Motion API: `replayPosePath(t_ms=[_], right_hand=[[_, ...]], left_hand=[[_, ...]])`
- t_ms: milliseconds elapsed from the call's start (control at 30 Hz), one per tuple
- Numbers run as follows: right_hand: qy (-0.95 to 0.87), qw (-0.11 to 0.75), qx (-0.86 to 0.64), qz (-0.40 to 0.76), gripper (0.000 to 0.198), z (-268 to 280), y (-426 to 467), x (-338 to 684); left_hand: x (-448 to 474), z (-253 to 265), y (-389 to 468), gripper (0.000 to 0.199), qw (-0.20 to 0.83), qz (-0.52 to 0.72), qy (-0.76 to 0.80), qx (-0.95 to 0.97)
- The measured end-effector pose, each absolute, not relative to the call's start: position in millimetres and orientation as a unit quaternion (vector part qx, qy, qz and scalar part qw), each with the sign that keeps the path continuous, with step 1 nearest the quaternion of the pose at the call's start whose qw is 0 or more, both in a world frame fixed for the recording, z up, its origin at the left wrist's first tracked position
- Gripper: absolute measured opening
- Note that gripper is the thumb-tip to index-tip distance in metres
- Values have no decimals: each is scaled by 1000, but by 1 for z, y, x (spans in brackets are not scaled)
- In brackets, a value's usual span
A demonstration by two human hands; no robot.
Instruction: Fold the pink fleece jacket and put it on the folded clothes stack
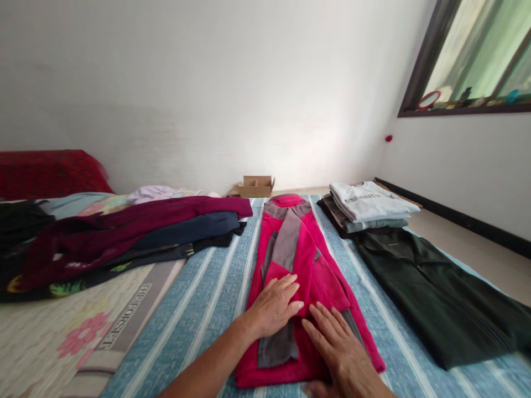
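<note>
A pink jacket [305, 243] with grey panels lies lengthwise on the blue striped sheet [219, 287], its collar at the far end. Both sleeves are folded inward across its body. My left hand [276, 305] lies on the folded sleeves near the middle, fingers stretched out. Lower and to the right, my right hand [338, 348] rests flat on the jacket with its fingers spread. Neither hand grips the fabric.
To the right lie a dark green jacket [431, 293] and a stack of folded clothes topped by a white shirt [371, 200]. Maroon trousers [136, 232] top a pile at left. A cardboard box [255, 188] stands by the wall.
</note>
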State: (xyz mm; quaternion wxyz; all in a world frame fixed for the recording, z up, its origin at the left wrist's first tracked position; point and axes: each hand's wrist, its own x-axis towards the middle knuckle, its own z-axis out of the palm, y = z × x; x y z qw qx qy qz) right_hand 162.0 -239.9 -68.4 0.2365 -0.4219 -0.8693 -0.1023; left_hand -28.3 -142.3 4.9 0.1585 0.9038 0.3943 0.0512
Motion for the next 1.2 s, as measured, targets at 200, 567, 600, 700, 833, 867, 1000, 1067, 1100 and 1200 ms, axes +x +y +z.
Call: replayPosePath(t_ms=[200, 567, 600, 700, 833, 867, 1000, 1067, 1100, 1200], right_hand=[[-868, 238, -421, -114, 84, -90, -240, 160], [-872, 201, -446, -27, 66, -63, -252, 161], [-872, 200, -446, -25, 68, -62, -253, 161], [-877, 188, -442, -24, 69, -60, -257, 164], [-882, 171, -439, -14, 72, -58, -263, 173], [-883, 171, -437, -11, 73, -57, -265, 175], [-888, 174, -425, -10, 71, -55, -270, 181], [-891, 173, -420, -17, 70, -55, -272, 182], [-892, 172, -418, -24, 70, -55, -272, 183], [-886, 177, -426, -51, 68, -58, -274, 184]], left_hand=[[-30, -2, -143, 49, 167, 47, 400, 900], [-31, -8, -148, 37, 138, 112, 384, 906], [-32, -8, -150, 34, 132, 121, 380, 908], [-35, -8, -160, 34, 116, 138, 362, 915], [-48, -2, -175, 40, 106, 127, 346, 924], [-52, 0, -179, 42, 107, 120, 342, 926], [-65, 7, -196, 51, 105, 107, 322, 935], [-69, 7, -204, 55, 104, 108, 310, 939], [-69, 7, -207, 57, 103, 107, 305, 941], [-69, 4, -216, 59, 93, 95, 306, 943]])
